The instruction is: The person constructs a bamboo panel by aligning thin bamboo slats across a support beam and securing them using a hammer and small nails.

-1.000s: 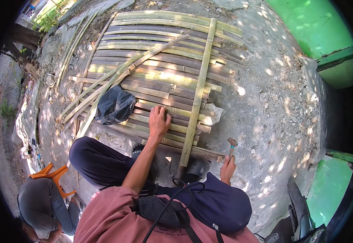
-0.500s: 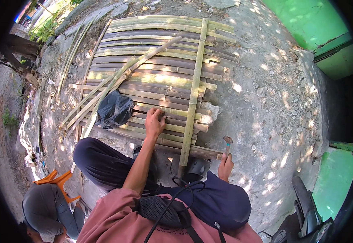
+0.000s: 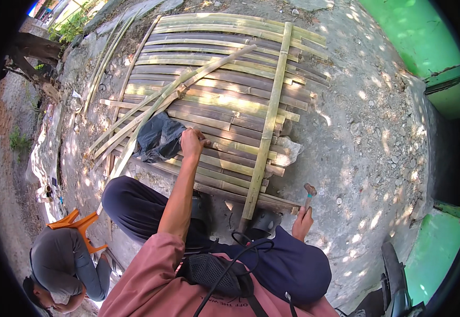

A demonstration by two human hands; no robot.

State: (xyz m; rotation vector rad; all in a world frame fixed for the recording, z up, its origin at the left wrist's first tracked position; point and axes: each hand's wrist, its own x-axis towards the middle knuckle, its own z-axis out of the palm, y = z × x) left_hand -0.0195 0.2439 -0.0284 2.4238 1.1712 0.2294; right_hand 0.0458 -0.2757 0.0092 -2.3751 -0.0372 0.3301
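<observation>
Split bamboo slats (image 3: pixel 224 100) lie side by side on the ground before me, with a long bamboo strip (image 3: pixel 270 116) laid across them toward their right ends. A crumpled black plastic bag (image 3: pixel 155 136) rests on the slats at the left. My left hand (image 3: pixel 193 142) is at the bag's right edge, fingers curled closed; what is in them is hidden. In my right hand (image 3: pixel 302 224) is a hammer (image 3: pixel 309 194), gripped by the handle with its head pointing away from me, beside the near right corner of the slats.
Loose bamboo strips (image 3: pixel 174 91) cross over the slats' left part. A pale lump (image 3: pixel 288 151) sits by the cross strip. At lower left a person (image 3: pixel 63 264) bends beside an orange plastic stool (image 3: pixel 84 226). Green panels (image 3: pixel 420 37) stand on the right.
My left hand has moved left from the slats to the black bag's edge. My right hand still holds the hammer in about the same place. The whole view has shifted slightly.
</observation>
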